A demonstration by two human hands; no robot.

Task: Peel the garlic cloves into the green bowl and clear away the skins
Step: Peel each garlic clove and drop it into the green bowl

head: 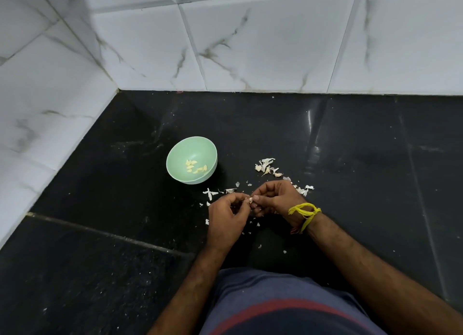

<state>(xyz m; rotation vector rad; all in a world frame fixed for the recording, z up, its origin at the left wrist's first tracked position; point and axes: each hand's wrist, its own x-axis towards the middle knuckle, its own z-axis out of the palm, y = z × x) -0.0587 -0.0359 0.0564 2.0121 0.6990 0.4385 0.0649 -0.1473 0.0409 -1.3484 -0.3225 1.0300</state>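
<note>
A green bowl [175, 156] stands on the black counter and holds several peeled garlic cloves [195, 167]. Just below and right of it my left hand [226, 219] and my right hand [275, 199] meet, both pinching one small garlic clove [251, 199] between fingertips. A heap of white garlic skins and cloves [266, 166] lies beyond my right hand. More loose skins [210, 193] are scattered to the left of my hands and around them.
The black stone counter [363, 159] runs into a corner of white marbled wall tiles [250, 46] at the back and left. A yellow thread [304, 213] is tied round my right wrist. My shirt fills the bottom edge.
</note>
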